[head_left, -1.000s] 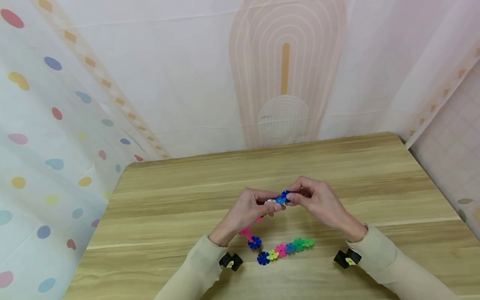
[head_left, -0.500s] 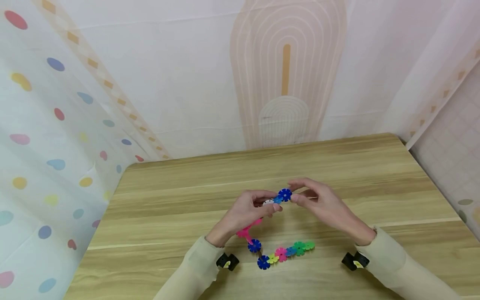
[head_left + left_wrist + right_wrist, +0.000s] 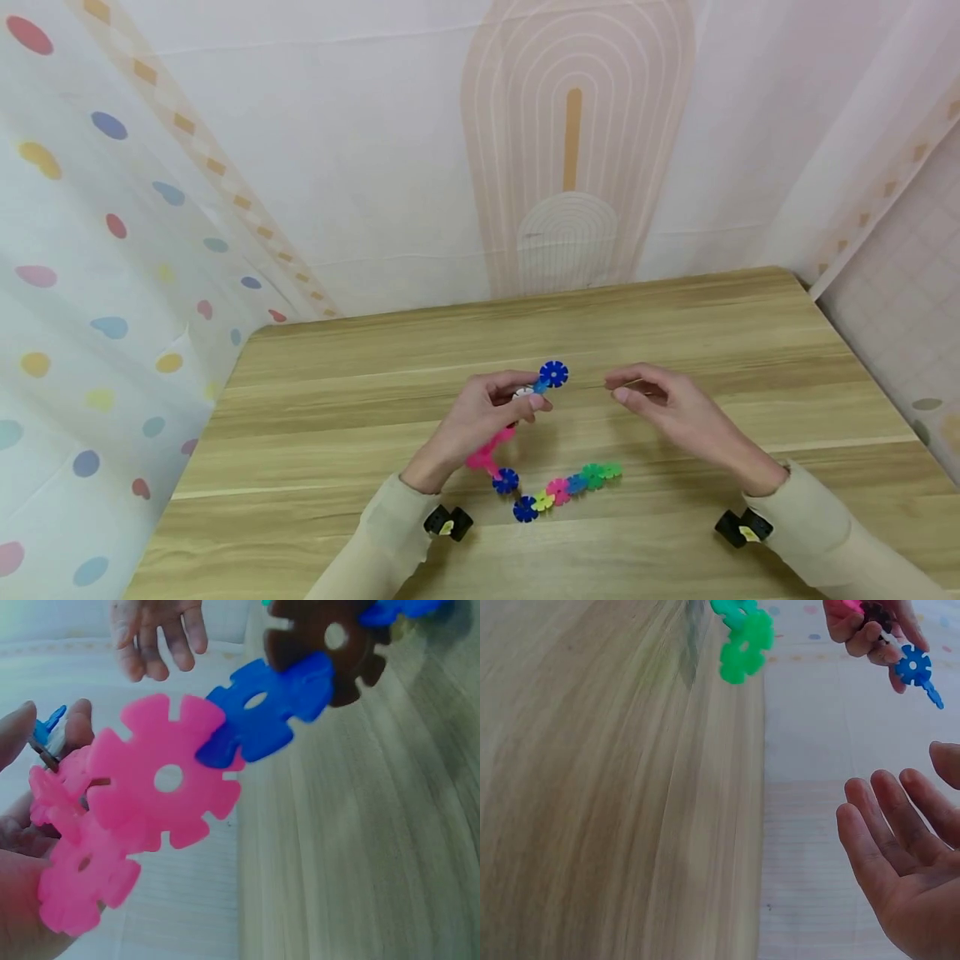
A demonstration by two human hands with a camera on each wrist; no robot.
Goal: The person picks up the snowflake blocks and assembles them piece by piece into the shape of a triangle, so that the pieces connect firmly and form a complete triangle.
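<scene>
A chain of flower-shaped plastic discs (image 3: 558, 490) trails from my left hand down to the wooden table (image 3: 337, 433). My left hand (image 3: 525, 393) pinches the raised end, where a dark blue disc (image 3: 552, 374) sticks up above the fingers. Pink discs (image 3: 483, 454) hang below that hand; blue, yellow, pink and green ones lie flat on the wood. In the left wrist view the pink discs (image 3: 165, 780), a blue disc (image 3: 262, 712) and a brown disc (image 3: 330, 641) fill the picture. My right hand (image 3: 618, 387) hovers to the right of the chain, relaxed and empty, its palm (image 3: 907, 847) bare.
The table's far edge meets patterned cloth walls (image 3: 375, 167) at the back and on both sides. The green end disc (image 3: 746, 645) marks the chain's right tip. Small black cameras (image 3: 447, 522) sit on both wrists.
My right hand has let go of the dark blue disc and drawn away to the right. The left hand has lifted the chain's end a little, the blue disc staying on it.
</scene>
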